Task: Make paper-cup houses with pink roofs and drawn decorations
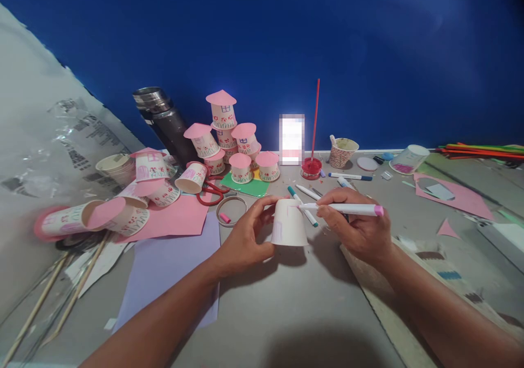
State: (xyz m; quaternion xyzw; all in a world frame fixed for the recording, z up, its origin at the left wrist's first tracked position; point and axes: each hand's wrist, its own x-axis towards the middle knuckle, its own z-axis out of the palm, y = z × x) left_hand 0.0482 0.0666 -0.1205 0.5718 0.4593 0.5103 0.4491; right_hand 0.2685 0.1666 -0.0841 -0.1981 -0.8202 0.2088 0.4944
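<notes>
An upside-down white paper cup (290, 225) is gripped at its left side by my left hand (249, 237), fingers behind and thumb near the rim. It bears a light purple door shape low down and thin pink lines higher up. My right hand (360, 229) pinches a white marker (347, 208) with a pink end, and its tip meets the cup's upper right side. Behind the cup, a teal marker (292, 192) and a white pen (307, 191) lie on the grey table (262, 313).
Decorated cups with pink cone roofs (223, 108) stand stacked at the back, beside a dark thermos (167, 122). Red scissors (210, 193), a tape ring (231, 211), purple paper (172, 280) and a red pot with an upright stick (311, 167) lie around. Pink paper (470, 204) is right.
</notes>
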